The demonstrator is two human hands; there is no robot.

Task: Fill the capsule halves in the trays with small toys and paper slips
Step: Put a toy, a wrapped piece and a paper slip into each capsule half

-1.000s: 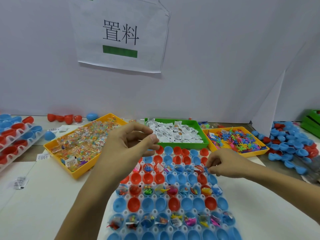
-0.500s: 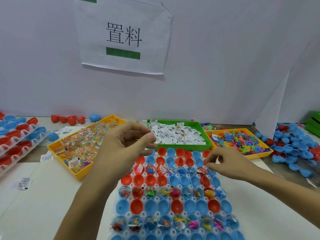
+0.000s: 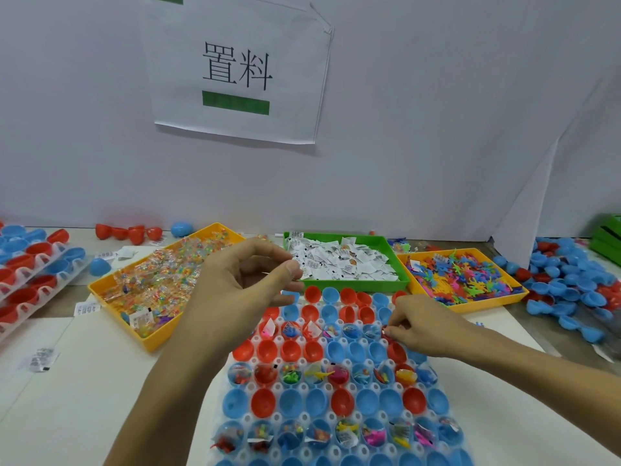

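Note:
A white tray [image 3: 305, 387] in front of me holds rows of blue and red capsule halves; several rows contain small toys and paper slips. My right hand [image 3: 423, 327] reaches down to a red half [image 3: 386, 332] at the right end of a partly filled row, fingertips pinching what looks like a small paper slip. My left hand [image 3: 245, 284] hovers above the tray's far left corner, fingers curled and thumb pressed toward them on a thin pale edge, seemingly paper slips. Behind stand a green tray [image 3: 349, 284] of slips and a yellow tray [image 3: 470, 307] of coloured toys.
A yellow tray [image 3: 148, 343] of clear toy packets sits at the left. More trays of capsule halves [image 3: 30, 264] line the far left edge. Loose blue and red halves [image 3: 571, 290] pile up at the right. A white wall with a paper sign [image 3: 235, 72] closes the back.
My right hand has dropped from just above the tray onto the red half at the row's right end. My left hand has stayed in nearly the same place.

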